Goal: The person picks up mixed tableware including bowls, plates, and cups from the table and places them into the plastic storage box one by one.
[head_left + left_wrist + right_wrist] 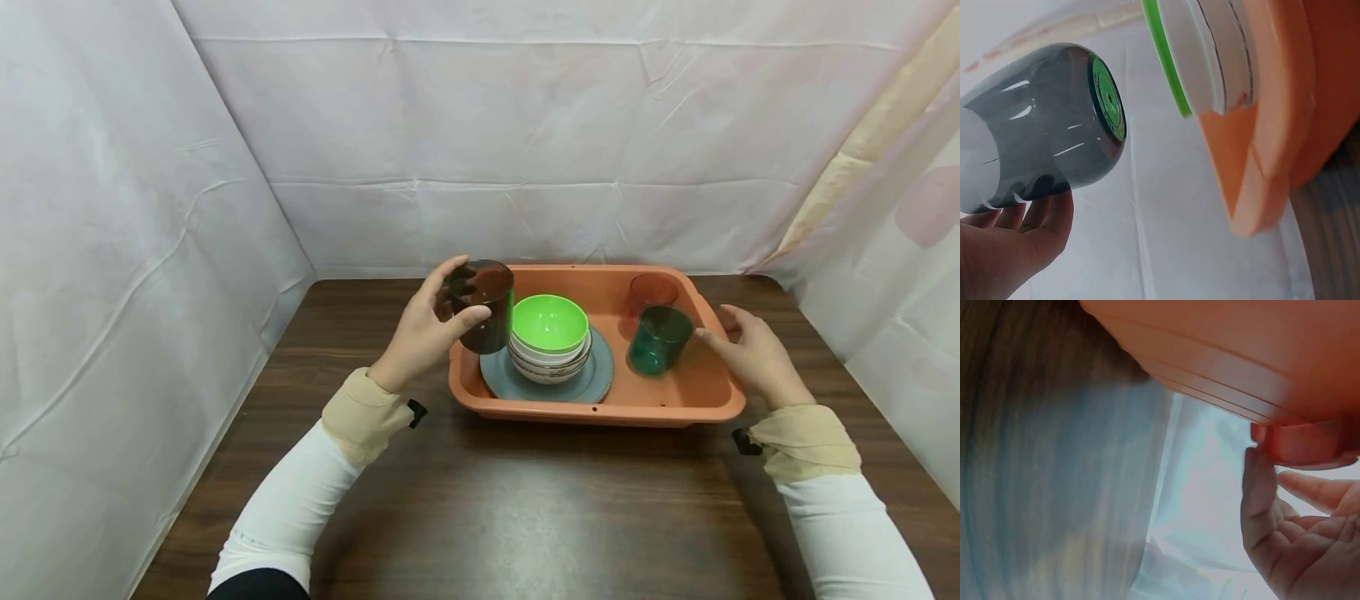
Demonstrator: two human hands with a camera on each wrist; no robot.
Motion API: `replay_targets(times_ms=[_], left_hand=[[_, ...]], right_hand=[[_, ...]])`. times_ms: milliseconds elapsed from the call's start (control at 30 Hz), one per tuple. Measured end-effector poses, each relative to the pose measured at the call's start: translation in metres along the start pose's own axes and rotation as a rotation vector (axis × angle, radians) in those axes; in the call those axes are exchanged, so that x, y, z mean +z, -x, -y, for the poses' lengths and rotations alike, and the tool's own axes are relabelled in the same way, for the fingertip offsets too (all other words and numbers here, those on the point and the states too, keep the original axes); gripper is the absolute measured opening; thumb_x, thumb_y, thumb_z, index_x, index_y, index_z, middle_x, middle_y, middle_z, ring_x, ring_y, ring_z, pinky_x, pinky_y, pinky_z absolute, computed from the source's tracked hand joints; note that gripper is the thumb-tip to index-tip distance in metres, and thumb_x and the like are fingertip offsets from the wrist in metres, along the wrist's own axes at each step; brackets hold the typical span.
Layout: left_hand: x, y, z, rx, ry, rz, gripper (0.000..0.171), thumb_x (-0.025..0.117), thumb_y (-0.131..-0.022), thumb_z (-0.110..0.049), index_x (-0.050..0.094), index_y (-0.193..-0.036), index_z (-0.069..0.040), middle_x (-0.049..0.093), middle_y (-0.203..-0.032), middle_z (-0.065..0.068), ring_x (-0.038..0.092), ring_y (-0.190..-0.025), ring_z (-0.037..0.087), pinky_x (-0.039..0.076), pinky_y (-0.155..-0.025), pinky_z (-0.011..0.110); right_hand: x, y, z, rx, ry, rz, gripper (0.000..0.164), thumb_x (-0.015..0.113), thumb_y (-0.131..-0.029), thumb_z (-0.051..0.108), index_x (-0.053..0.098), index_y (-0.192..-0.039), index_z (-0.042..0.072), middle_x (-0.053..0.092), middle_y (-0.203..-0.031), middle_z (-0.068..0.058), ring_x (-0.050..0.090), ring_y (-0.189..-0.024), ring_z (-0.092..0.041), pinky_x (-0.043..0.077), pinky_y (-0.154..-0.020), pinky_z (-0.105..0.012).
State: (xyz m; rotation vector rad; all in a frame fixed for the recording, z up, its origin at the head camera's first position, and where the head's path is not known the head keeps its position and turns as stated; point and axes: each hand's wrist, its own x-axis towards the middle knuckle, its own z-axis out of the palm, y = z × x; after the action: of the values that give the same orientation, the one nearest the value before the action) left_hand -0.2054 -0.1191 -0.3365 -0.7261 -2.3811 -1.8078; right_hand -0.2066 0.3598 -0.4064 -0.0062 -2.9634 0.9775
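My left hand (pixel 431 329) holds a dark see-through cup (pixel 489 321) over the left end of the orange tub (pixel 660 412). In the left wrist view the cup (pixel 1041 125) looks smoky grey and tilted, with a green label on its base and fingers (pixel 1050 219) along its side. Just right of it, a bright green bowl (pixel 551 323) tops a stack of white bowls (pixel 547 372) on a grey-blue plate (pixel 600 379). My right hand (pixel 753 354) is at the tub's right rim, its fingers loosely bent and fingertips right at the rim's edge (pixel 1304 442).
A teal see-through cup (pixel 654 346) stands in the tub's right half, with a reddish see-through cup (pixel 651 292) behind it. The tub sits on a dark wooden table (pixel 555 508). White cloth (pixel 480 125) hangs behind and at both sides.
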Motion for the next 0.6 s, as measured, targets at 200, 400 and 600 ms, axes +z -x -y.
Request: replay_targets(times_ms=[200,400,600], left_hand=[[0.009,0.004,-0.005,0.039,0.016,0.037,0.12,0.078,-0.089,-0.077,0.038,-0.174,-0.001,0.057,-0.159,0.029,0.059,-0.144,0.049,0.051,-0.118,0.054],[0.016,0.006,-0.005,0.049,0.07,0.064,0.099,0.084,-0.099,-0.053,0.041,-0.172,-0.002,0.056,-0.16,0.027,0.061,-0.142,0.048,0.056,-0.117,0.05],[0.026,0.008,-0.006,0.018,0.108,0.096,0.085,0.084,-0.106,-0.03,0.039,-0.173,-0.001,0.053,-0.163,0.026,0.06,-0.135,0.055,0.057,-0.103,0.028]], right_hand=[[-0.013,0.008,0.012,0.0,0.0,-0.035,0.078,0.047,-0.122,0.04,0.026,-0.171,-0.017,0.05,-0.152,-0.049,0.055,-0.135,-0.067,0.049,-0.104,-0.08],[-0.02,0.019,0.039,-0.039,-0.042,-0.104,0.077,0.054,-0.12,0.04,0.031,-0.172,-0.012,0.054,-0.149,-0.045,0.055,-0.135,-0.064,0.047,-0.103,-0.079],[-0.018,0.027,0.078,-0.134,-0.165,-0.079,0.074,0.065,-0.117,0.034,0.036,-0.175,-0.003,0.061,-0.15,-0.038,0.058,-0.139,-0.059,0.052,-0.098,-0.022]])
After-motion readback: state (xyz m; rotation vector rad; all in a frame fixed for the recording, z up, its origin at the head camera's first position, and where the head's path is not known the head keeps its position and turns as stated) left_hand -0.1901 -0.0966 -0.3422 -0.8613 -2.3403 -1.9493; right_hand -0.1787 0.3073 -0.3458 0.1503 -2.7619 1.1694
